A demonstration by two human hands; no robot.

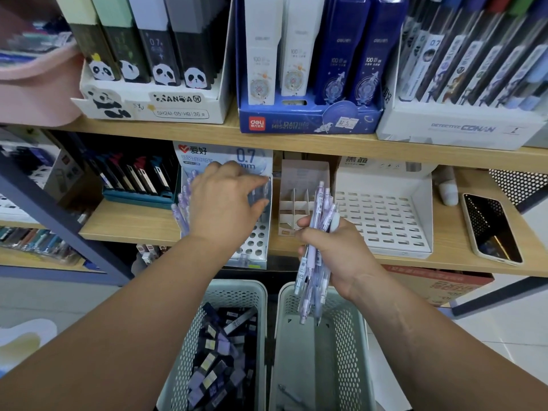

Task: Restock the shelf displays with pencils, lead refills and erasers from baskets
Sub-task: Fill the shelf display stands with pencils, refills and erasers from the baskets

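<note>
My right hand (335,256) grips a bunch of pale purple mechanical pencils (315,232), held upright over the right basket (284,336). My left hand (225,206) reaches into the 0.7 mm pencil display stand (255,244) on the middle shelf, fingers curled among the purple pencils (181,203) standing in it; whether it holds one is hidden. The stand's front holes are bare. The left basket (189,336) holds several dark and purple lead refill boxes (219,348). The right basket has one pencil (289,396) lying at its bottom.
A small white divided box (299,203) and a white slotted display tray (385,215) stand right of the stand. A phone (489,226) lies on the shelf at right. Panda, Deli and Conan refill displays (308,120) fill the upper shelf. A pink basket (35,84) sits upper left.
</note>
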